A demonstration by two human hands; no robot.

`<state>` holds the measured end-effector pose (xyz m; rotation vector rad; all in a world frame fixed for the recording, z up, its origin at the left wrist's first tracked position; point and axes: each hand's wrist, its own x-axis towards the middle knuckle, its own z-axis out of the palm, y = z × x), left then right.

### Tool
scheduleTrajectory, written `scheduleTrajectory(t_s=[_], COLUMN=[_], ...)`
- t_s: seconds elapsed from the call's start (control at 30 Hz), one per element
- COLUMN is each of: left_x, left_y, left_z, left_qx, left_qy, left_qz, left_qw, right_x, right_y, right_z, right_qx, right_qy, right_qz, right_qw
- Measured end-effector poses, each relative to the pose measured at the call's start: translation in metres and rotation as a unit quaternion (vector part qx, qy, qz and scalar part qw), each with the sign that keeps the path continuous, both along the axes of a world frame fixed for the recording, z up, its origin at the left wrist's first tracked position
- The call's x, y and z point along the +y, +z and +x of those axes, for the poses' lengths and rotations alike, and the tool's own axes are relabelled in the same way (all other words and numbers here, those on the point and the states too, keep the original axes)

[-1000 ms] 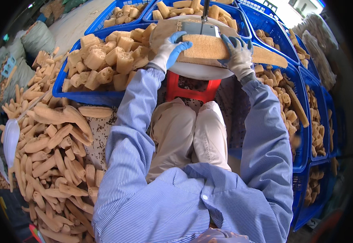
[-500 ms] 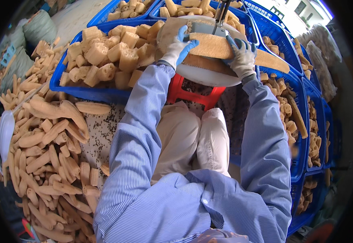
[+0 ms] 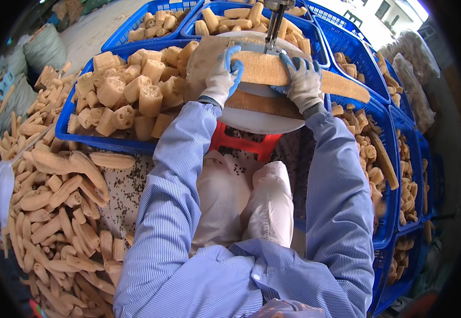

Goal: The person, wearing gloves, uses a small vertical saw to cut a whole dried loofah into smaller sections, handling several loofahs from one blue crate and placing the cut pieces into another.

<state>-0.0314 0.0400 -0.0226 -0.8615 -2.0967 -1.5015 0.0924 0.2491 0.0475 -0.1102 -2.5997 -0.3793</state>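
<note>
A long, tan dried loofah [image 3: 265, 69] lies crosswise over a round white board [image 3: 265, 119]. My left hand [image 3: 221, 79], in a white glove with blue fingertips, is closed round its left end. My right hand [image 3: 303, 82], gloved alike, grips the loofah near its middle, and the tapering right end sticks out past it. Just beyond the loofah, between my hands, a thin metal machine part [image 3: 274, 29] comes down to a grey plate. A brown curved strip [image 3: 267, 102] shows on the board's near side. The undersides of both hands are hidden.
A blue basket [image 3: 103, 142] of cut loofah chunks stands left of the board. More blue baskets [image 3: 394, 132] line the right side and back. A heap of whole loofahs [image 3: 50, 228] covers the left floor. A red stool [image 3: 243, 142] stands below the board.
The whole view has shifted slightly, so the scene sits lower and further left. Both hands keep hold of the loofah, with the right hand's fingers a little further left along it.
</note>
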Motion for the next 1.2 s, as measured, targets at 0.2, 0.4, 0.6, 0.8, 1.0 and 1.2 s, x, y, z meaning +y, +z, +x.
scheduleTrajectory(t_s=[0.2, 0.4, 0.6, 0.8, 1.0, 1.2], left_x=[0.015, 0.020, 0.021, -0.038, -0.142, -0.094], left_y=[0.002, 0.030, 0.046, 0.074, 0.092, 0.106], left_z=[-0.029, -0.054, -0.063, -0.051, -0.022, 0.121], left_qx=[-0.081, -0.215, -0.176, -0.166, -0.051, -0.229], left_qy=[0.024, 0.042, 0.068, 0.106, 0.383, -0.035], left_qz=[0.004, -0.079, -0.129, 0.003, -0.084, -0.054], left_qw=[0.996, 0.973, 0.974, 0.980, 0.918, 0.971], right_x=[-0.003, 0.006, 0.036, 0.055, 0.010, -0.073], right_y=[0.024, 0.049, 0.051, 0.039, 0.041, 0.037], right_z=[-0.017, -0.045, -0.074, -0.057, 0.041, 0.085], right_qx=[-0.092, -0.164, -0.216, -0.195, -0.116, -0.131], right_qy=[-0.057, -0.053, -0.023, 0.073, -0.046, -0.014], right_qz=[-0.007, -0.103, -0.179, -0.197, -0.049, -0.050], right_qw=[0.994, 0.980, 0.959, 0.958, 0.991, 0.990])
